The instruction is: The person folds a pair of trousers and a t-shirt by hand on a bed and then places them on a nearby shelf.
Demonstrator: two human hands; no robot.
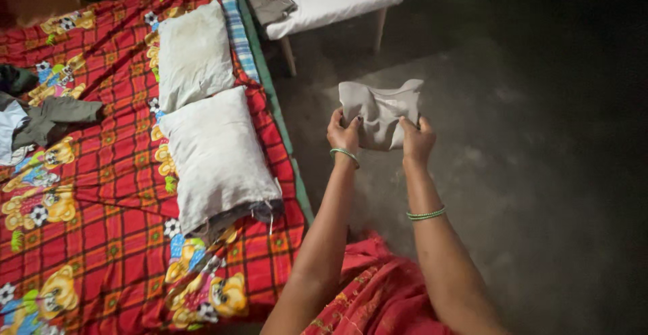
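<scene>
Gripping a grey cloth [380, 112] by its lower edge, the two hands are held out in front of the person, near each other but not touching. The left hand [343, 134] pinches the cloth's lower left corner, fingers closed on the fabric. The right hand [418, 139] is clamped on the lower right part. Between the two grips the cloth bunches into soft folds, and its top edge stands free above the hands. Each wrist carries green bangles [426, 213].

Beyond and to the right of the hands lies dark grey floor [540, 173], open room with nothing standing on it in view. Below the forearms, red fabric [378, 294] covers the person's lap.

To the left of the left hand runs the edge of a bed [300, 193], its green border close to the left forearm. A red checked sheet [101, 193] with cartoon prints covers the bed. Two white pillows [209, 152] lie end to end near that edge, the nearer one just left of the left hand. Farther left, well apart from the hands, dark clothes [47, 119] lie crumpled on the sheet.

Ahead of the hands and slightly left stands a white bench [337, 1] with folded clothes on it; a strip of floor separates it from the held cloth.
</scene>
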